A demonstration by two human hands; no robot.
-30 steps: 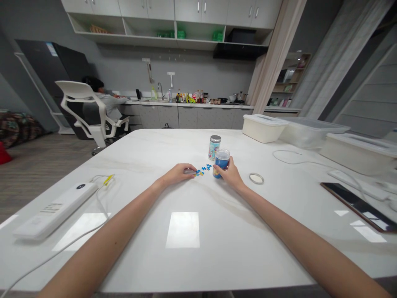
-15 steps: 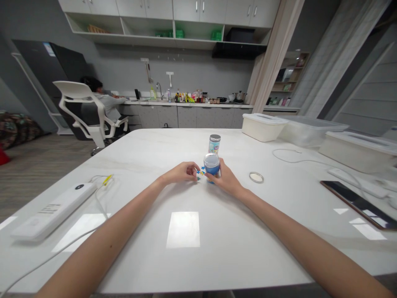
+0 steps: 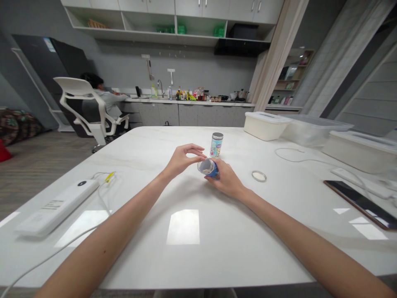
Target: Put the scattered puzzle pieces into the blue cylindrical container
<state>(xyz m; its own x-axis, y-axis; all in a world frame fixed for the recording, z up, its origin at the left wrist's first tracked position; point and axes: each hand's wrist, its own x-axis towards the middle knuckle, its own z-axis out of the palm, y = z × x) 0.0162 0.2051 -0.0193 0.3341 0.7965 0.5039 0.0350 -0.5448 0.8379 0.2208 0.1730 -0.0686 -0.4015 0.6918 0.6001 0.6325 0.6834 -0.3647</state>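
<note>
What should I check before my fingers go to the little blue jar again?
1. Blue jar held by the right hand: ok.
2. Jar tipped toward the left hand: ok.
3. Jar mouth open, loose lid lying on the table: ok.
4. Left fingertips pinched just above the mouth: ok.
5. A puzzle piece between them: cannot tell.
6. Second jar standing apart, capped: ok.

Tilted blue jar point(image 3: 208, 167) in right hand point(image 3: 226, 179)
</note>
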